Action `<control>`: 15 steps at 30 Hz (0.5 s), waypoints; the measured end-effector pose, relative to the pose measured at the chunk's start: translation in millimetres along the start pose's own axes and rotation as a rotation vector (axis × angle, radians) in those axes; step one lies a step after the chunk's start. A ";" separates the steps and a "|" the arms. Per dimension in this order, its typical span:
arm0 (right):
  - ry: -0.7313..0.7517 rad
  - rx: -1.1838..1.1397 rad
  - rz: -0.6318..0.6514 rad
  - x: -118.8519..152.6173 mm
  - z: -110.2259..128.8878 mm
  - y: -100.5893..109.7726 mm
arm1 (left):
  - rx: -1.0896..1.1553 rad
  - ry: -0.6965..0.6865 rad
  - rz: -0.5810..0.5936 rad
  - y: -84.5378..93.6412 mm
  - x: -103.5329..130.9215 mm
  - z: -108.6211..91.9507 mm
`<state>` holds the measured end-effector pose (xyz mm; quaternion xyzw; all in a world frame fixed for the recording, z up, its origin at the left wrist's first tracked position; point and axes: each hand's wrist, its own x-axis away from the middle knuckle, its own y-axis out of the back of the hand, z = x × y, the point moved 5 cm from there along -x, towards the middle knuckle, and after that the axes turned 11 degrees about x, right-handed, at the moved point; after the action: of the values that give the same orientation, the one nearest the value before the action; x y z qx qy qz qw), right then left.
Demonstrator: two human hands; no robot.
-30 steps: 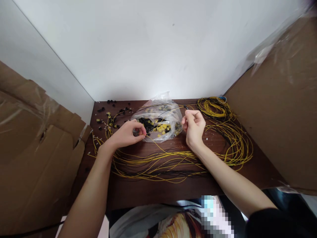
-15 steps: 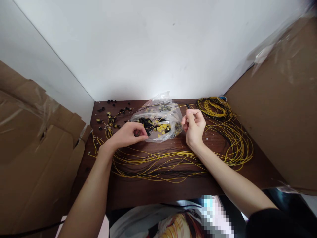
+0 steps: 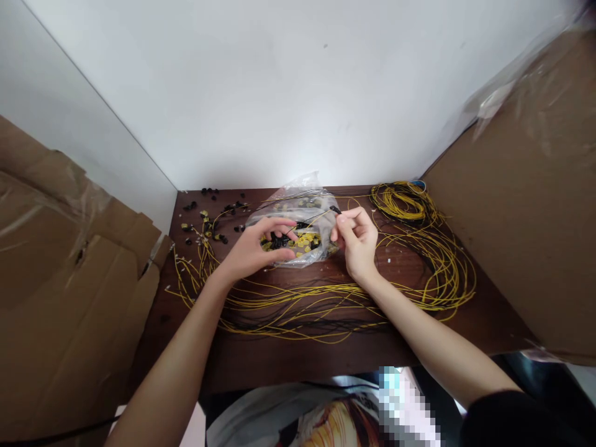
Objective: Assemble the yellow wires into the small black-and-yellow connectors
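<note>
head view: the left hand (image 3: 249, 249) and the right hand (image 3: 363, 245) work above a bench (image 3: 298, 363), one at either side of a clear bag (image 3: 307, 185).

step in hand, as judged: a small black part (image 3: 335, 210), with fine wires running from it towards the left hand, is being handled between the two sides. the right hand is closed in a pinch, thumb against forefinger, with the part's near end in its grip. the left hand is partly open, thumb and fingers well apart; it seems to grip nothing, though whether a fine wire touches its fingertips cannot be told. any further move on the part would call for a steady right pinch and a light left grip on a single wire, free of the strands below.

appearance and place of the part: black, slim and short, slightly tilted, it sticks out from the right fingertips over the right side of the bag. its finer shape is too small to tell. yellow pieces (image 3: 305, 241) and black pieces (image 3: 279, 242) show at the bag's mouth. yellow and black wires (image 3: 302, 299) sweep in a long loop across the bench in front of the bag; a tighter coil (image 3: 400, 208) lies at the back, to the right. small black bits (image 3: 190, 206) are scattered at the back left.
</note>
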<state>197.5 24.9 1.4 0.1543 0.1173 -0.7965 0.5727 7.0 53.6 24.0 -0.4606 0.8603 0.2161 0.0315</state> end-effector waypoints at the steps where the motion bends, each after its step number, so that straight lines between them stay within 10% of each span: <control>1: 0.014 0.015 0.008 0.4 1.1 -0.7 | 0.045 0.017 0.047 -6.3 -0.1 -1.5; 6: 0.034 0.143 0.038 0.9 2.9 -2.5 | 0.175 0.151 0.098 -21.9 0.6 -1.2; 15: 0.103 0.516 0.197 6.6 1.0 -10.9 | 0.226 0.072 -0.284 -0.9 -1.7 9.8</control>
<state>185.0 22.3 -0.1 0.3460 -0.0762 -0.7316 0.5824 7.2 58.4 15.2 -0.5784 0.8060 0.0951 0.0824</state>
